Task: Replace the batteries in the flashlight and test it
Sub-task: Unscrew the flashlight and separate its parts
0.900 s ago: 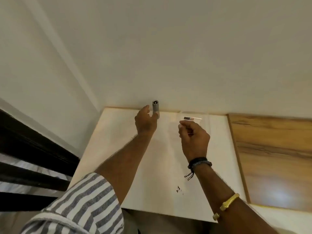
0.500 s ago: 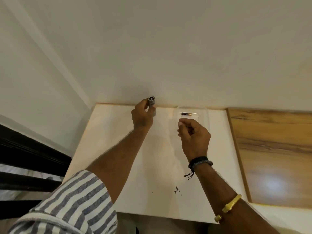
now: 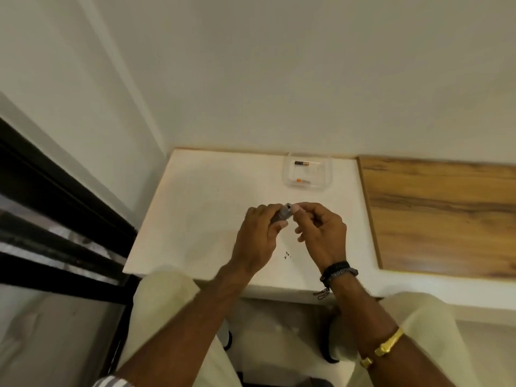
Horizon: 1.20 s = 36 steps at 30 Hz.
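My left hand (image 3: 258, 233) grips a small grey flashlight (image 3: 283, 212) above the white table (image 3: 195, 208), its end pointing right. My right hand (image 3: 321, 230) has its thumb and forefinger at that end, touching the flashlight; whether a battery sits between those fingers is hidden. At the back of the table stands a clear plastic container (image 3: 326, 174). Inside it lie a black and copper battery (image 3: 301, 163) and a second battery with an orange tip (image 3: 303, 181).
A wooden panel (image 3: 441, 213) adjoins the table on the right. Dark rails (image 3: 55, 219) run along the left. A white wall rises just behind the table. Small dark specks (image 3: 286, 255) lie on the table near my right wrist. My knees are below the table's front edge.
My left hand lifted the flashlight from the back of the table and brought it toward me. My right hand left the container and moved to the flashlight's end. The camera tilted down.
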### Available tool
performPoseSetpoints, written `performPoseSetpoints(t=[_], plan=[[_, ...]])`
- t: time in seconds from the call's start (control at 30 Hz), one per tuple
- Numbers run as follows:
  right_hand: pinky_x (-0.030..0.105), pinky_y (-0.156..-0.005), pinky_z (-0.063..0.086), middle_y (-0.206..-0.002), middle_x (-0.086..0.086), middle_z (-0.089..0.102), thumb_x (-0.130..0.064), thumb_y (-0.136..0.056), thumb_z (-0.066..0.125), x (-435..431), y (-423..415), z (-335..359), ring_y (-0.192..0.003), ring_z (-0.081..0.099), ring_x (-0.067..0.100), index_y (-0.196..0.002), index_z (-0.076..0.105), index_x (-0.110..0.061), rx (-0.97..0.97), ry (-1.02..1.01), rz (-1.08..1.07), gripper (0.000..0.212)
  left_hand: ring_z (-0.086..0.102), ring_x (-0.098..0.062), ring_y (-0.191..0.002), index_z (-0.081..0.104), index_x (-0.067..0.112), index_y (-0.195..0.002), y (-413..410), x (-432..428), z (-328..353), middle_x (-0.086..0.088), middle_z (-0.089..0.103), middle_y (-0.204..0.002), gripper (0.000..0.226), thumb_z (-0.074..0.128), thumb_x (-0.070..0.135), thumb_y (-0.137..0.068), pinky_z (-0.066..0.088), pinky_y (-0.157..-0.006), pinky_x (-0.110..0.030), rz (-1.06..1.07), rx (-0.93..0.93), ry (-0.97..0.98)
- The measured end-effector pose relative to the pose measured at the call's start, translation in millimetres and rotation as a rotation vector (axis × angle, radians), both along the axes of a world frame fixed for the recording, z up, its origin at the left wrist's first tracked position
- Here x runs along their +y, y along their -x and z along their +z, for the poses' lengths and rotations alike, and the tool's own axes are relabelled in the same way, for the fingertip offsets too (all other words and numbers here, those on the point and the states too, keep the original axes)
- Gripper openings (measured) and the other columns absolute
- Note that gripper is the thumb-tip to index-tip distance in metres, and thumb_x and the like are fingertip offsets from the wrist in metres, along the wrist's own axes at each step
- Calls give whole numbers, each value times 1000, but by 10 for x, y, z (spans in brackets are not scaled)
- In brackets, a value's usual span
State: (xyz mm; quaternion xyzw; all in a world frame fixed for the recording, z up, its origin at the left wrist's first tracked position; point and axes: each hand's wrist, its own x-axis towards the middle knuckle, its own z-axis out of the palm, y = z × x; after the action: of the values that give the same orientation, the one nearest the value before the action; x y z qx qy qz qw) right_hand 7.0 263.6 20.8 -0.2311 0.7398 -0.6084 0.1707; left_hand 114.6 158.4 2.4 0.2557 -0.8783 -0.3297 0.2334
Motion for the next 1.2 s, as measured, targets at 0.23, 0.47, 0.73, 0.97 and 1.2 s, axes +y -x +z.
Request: performPoseSetpoints(t=[0.23,0.47,0.73,0.97,1.2], plan=[[20,-51,55,-67,-6,71,-49,-92,68,377,-132,-148,-53,65,3,-89,75,-17,75,-251,126,33,53,-22,-102,62,13,-125,-243,257,-89,-3,68,-110,30,63,17,-95,52,-82,-38,-86,-157,182],[11,-49,50,-67,-6,69,-38,-96,68,377,-124,-224,-54,65,2,-91,74,-13,149,-258,157,26,52,-22,-100,63,14,-122,-246,243,-109,-2,68,-110,28,62,15,-94,40,-70,-26,-123,-195,265],[27,-63,61,-77,-2,71,-35,-97,67,366,-101,-269,-69,70,19,-103,76,-8,241,-234,157,29,54,-22,-98,64,9,-122,-191,226,-132,-7,70,-112,26,59,18,-98,50,-78,-34,-119,-172,122],[32,-54,42,-58,2,62,-62,-102,35,282,-123,-324,-58,59,24,-70,67,-14,261,-542,78,66,57,-29,-95,65,6,-118,-167,331,-118,-8,69,-105,35,72,6,-84,53,-69,-38,-107,-190,304],[29,-54,32,-47,-3,46,-62,-101,39,240,-130,-304,-49,42,16,-55,59,-19,153,-538,20,66,57,-30,-95,63,5,-116,-138,359,-165,-10,68,-106,37,71,2,-81,53,-74,-40,-114,-166,286]])
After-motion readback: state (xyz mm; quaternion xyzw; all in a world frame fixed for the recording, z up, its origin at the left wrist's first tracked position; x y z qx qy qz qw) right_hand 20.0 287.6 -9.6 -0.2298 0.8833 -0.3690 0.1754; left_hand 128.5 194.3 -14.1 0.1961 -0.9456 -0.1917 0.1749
